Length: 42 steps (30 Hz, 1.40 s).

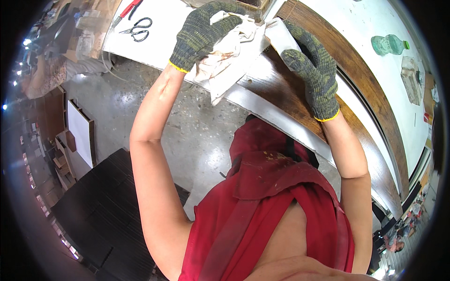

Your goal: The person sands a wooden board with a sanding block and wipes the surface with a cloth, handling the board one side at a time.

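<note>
My left hand [199, 37], in a dark green knit glove with a yellow cuff, is closed on a crumpled white cloth [229, 61]. The cloth has brownish stains and hangs over the table's near edge. My right hand [318, 75], gloved alike, is closed around a smooth white piece [279, 39], its thumb on the near side and its fingers beyond. That piece meets the cloth, and I cannot make out its full shape. Beneath the right hand lies a glossy brown wood-grain panel [269, 79] with a pale near edge.
Black scissors [138, 30] and a red-handled tool [128, 10] lie on the white tabletop [161, 23] at left. A green-capped clear bottle [388, 45] and a worn block [410, 79] are at far right. Dark stacked boards [105, 206] stand at lower left. Another person [47, 75] is at far left.
</note>
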### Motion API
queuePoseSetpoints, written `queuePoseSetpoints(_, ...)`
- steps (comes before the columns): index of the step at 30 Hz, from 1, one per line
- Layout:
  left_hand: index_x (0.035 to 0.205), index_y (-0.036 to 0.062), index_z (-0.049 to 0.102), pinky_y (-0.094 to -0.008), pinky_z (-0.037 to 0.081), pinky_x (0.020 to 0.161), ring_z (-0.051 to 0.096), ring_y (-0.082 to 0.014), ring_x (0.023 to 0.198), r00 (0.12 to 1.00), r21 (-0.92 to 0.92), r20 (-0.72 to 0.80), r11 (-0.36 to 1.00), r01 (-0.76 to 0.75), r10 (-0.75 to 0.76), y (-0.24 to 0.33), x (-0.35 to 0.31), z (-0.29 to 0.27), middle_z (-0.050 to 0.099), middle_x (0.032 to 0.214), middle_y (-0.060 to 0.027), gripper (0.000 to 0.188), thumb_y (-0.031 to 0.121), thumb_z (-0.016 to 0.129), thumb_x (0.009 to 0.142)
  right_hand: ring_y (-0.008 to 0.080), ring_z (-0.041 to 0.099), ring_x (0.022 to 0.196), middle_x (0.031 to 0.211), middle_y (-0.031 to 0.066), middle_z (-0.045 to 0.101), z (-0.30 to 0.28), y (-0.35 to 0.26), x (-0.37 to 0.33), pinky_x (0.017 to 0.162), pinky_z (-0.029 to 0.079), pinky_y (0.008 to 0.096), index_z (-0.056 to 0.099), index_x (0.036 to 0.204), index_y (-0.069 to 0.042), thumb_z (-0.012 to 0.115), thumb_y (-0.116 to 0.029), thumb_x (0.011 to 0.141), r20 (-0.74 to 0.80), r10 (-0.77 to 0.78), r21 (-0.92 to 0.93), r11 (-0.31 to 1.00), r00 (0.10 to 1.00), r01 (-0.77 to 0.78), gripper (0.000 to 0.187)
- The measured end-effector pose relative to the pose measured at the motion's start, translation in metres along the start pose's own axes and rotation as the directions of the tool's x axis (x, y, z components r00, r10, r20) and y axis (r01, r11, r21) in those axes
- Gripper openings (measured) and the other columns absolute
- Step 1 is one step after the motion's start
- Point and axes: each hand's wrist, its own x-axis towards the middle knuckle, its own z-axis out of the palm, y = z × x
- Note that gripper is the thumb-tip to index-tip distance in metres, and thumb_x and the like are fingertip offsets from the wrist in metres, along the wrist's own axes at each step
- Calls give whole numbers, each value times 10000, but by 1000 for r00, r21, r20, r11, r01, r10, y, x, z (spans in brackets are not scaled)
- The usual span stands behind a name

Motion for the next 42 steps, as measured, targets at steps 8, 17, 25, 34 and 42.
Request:
queuePoseSetpoints(8, 1113, 31, 683, -294, 510, 893, 653, -185, 989, 960, 160, -104, 957, -242, 260, -37, -32, 5, 701, 1076, -80, 218, 91, 620, 914, 222, 582, 1171, 1259, 107, 622, -1, -7, 0, 1016, 444, 350, 597, 1315, -83, 735, -285, 837, 47, 65, -34, 997, 997, -63, 537)
queuePoseSetpoints(17, 1009, 90, 729, -335, 538, 837, 676, -195, 940, 939, 3, 339, 998, 66, -63, -11, -97, -39, 720, 984, -68, 186, 122, 735, 826, 210, 593, 1152, 1260, 100, 629, -5, 2, -4, 988, 459, 337, 598, 1323, -92, 683, -295, 876, -54, 169, -52, 984, 984, -172, 498)
queuePoseSetpoints(25, 1103, 77, 704, -303, 548, 833, 676, -172, 955, 987, -110, -72, 985, 135, -143, 14, -97, -32, 705, 1040, -74, 315, 179, 756, 810, 208, 592, 1143, 1250, 112, 640, -4, -5, 4, 1006, 439, 336, 610, 1308, -83, 634, -308, 899, 14, 64, -42, 997, 998, -63, 468)
queuePoseSetpoints(34, 1069, 67, 705, -334, 529, 847, 670, -242, 955, 929, 376, 82, 852, -365, 362, -25, 3, -4, 694, 1063, -106, 216, 154, 668, 875, 180, 582, 1124, 1242, 95, 639, -3, -7, 6, 987, 442, 316, 605, 1311, -68, 664, -299, 877, 41, 141, 75, 987, 989, -144, 495)
queuePoseSetpoints(42, 1057, 53, 708, -326, 538, 834, 673, -225, 957, 933, 299, -28, 894, -334, 358, -40, -19, 1, 690, 1095, -102, 203, 144, 652, 885, 180, 588, 1110, 1236, 82, 638, -4, -15, 6, 970, 451, 311, 596, 1328, -92, 663, -301, 874, 47, 205, 101, 973, 978, -208, 504)
